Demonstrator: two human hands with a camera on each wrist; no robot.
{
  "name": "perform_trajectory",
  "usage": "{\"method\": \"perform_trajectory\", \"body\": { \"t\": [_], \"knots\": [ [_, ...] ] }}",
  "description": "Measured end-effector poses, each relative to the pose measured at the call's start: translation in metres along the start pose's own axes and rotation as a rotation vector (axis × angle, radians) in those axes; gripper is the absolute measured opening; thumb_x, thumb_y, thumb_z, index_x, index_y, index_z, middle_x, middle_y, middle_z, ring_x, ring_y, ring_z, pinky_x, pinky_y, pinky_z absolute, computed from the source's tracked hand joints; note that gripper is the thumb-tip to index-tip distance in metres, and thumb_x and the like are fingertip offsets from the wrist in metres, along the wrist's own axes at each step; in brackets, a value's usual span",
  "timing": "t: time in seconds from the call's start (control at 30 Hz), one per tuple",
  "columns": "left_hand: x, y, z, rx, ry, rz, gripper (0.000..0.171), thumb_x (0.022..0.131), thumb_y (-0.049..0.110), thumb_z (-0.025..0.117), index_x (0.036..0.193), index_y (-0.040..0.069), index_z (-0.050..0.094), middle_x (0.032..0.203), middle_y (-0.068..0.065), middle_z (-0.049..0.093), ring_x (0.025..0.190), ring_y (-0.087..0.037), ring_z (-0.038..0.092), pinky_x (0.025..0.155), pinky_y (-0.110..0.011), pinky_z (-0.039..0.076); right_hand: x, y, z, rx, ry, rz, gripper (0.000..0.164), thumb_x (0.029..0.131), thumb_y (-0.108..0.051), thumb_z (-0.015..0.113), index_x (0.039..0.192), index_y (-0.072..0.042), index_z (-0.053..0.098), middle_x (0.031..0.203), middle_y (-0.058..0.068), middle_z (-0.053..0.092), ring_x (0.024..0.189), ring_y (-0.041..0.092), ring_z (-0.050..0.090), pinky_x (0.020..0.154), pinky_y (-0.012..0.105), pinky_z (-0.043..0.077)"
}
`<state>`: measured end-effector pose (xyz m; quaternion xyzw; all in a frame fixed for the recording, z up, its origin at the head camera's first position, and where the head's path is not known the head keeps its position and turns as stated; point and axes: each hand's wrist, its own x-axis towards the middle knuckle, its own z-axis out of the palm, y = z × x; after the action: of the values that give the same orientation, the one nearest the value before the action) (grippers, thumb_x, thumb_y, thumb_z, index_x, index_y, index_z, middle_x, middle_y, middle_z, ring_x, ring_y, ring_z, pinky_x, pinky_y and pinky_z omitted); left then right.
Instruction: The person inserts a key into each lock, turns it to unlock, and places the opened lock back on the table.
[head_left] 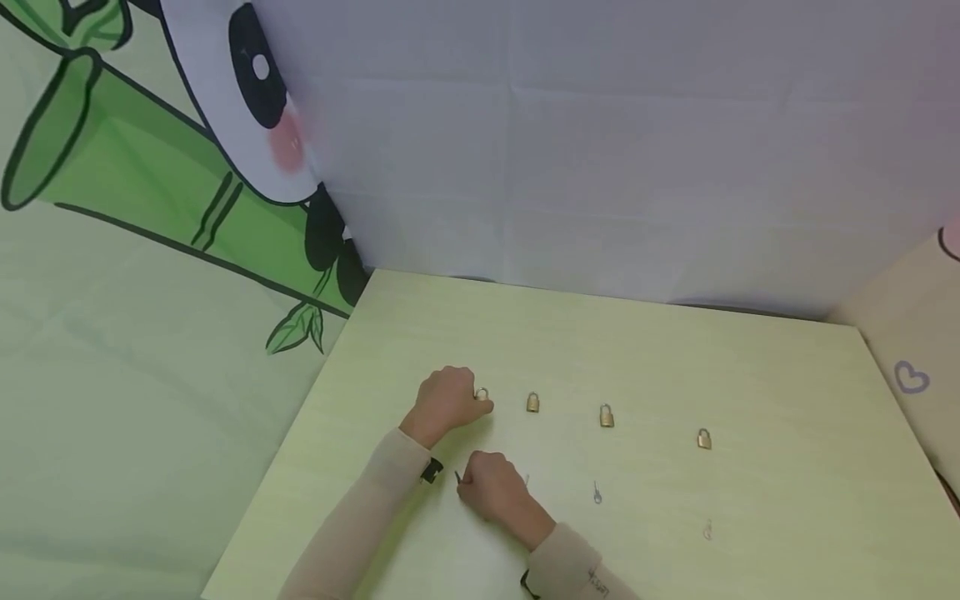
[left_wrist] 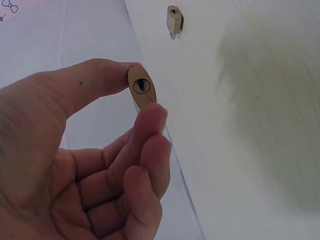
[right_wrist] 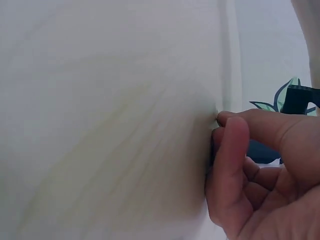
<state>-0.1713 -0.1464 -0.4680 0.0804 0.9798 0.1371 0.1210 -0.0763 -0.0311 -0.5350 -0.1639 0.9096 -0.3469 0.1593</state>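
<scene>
My left hand (head_left: 448, 402) pinches a small brass padlock (left_wrist: 142, 86) between thumb and fingertips. Its keyhole end faces the left wrist camera, and the shackle (head_left: 482, 391) shows above my hand in the head view. Lower and to the right, my right hand (head_left: 497, 490) has its fingers curled in a pinch on a small key (head_left: 458, 477). Only a thin dark end of that key sticks out; the fingers hide the rest. The two hands are apart, and so are the padlock and the key.
Three more brass padlocks, the left one (head_left: 532, 402), the middle one (head_left: 607, 416) and the right one (head_left: 704, 439), are spaced along the pale table (head_left: 615, 342). Nearer the front lie a silvery key (head_left: 597, 493) and a fainter key (head_left: 707, 530). Another thin piece (head_left: 527, 480) shows behind my right hand.
</scene>
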Motion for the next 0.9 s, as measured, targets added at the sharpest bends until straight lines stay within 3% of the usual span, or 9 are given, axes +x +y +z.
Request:
{"method": "perform_trajectory", "body": {
  "t": [0.13, 0.3, 0.53, 0.77, 0.9],
  "knots": [
    [0.0, 0.0, -0.001, 0.013, 0.011, -0.006, 0.046, 0.083, 0.036, 0.07, 0.057, 0.014, 0.04, 0.052, 0.006, 0.027, 0.049, -0.012, 0.03, 0.044, -0.028, 0.026, -0.003, 0.002, -0.003, 0.084, 0.005, -0.017, 0.015, 0.086, -0.009, 0.071, 0.073, -0.011, 0.065, 0.07, -0.006, 0.058, 0.054, 0.008, 0.05, 0.05, 0.027, 0.043],
    [-0.003, 0.0, -0.002, -0.013, -0.001, 0.001, 0.045, 0.084, 0.036, 0.07, 0.057, 0.014, 0.04, 0.051, 0.006, 0.027, 0.049, -0.011, 0.029, 0.044, -0.027, 0.025, -0.009, 0.008, -0.004, 0.162, 0.058, -0.054, 0.01, 0.085, -0.011, 0.073, 0.077, -0.011, 0.066, 0.071, -0.007, 0.061, 0.063, 0.007, 0.054, 0.058, 0.027, 0.046],
    [-0.005, 0.0, -0.003, -0.026, 0.015, 0.003, 0.049, 0.084, 0.037, 0.072, 0.056, 0.015, 0.04, 0.05, 0.007, 0.026, 0.048, -0.01, 0.028, 0.044, -0.026, 0.024, -0.015, 0.018, -0.007, 0.513, 0.039, 0.011, 0.007, 0.087, -0.013, 0.074, 0.085, -0.01, 0.068, 0.07, -0.002, 0.069, 0.055, 0.014, 0.064, 0.057, 0.028, 0.048],
    [-0.007, 0.001, -0.005, -0.043, 0.013, 0.002, 0.051, 0.082, 0.038, 0.074, 0.054, 0.016, 0.038, 0.048, 0.009, 0.023, 0.047, -0.009, 0.026, 0.043, -0.026, 0.022, -0.018, 0.022, -0.013, 0.661, 0.146, 0.037, 0.009, 0.09, -0.013, 0.073, 0.088, -0.005, 0.069, 0.08, 0.004, 0.074, 0.059, 0.021, 0.068, 0.067, 0.029, 0.052],
    [-0.01, 0.005, -0.006, -0.06, 0.0, 0.017, 0.053, 0.082, 0.039, 0.075, 0.053, 0.016, 0.037, 0.048, 0.01, 0.022, 0.047, -0.009, 0.023, 0.043, -0.026, 0.021, -0.021, 0.016, -0.022, 0.77, 0.213, 0.064, 0.011, 0.091, -0.009, 0.071, 0.093, 0.001, 0.069, 0.086, 0.016, 0.073, 0.064, 0.027, 0.07, 0.07, 0.033, 0.055]
  ]
}}
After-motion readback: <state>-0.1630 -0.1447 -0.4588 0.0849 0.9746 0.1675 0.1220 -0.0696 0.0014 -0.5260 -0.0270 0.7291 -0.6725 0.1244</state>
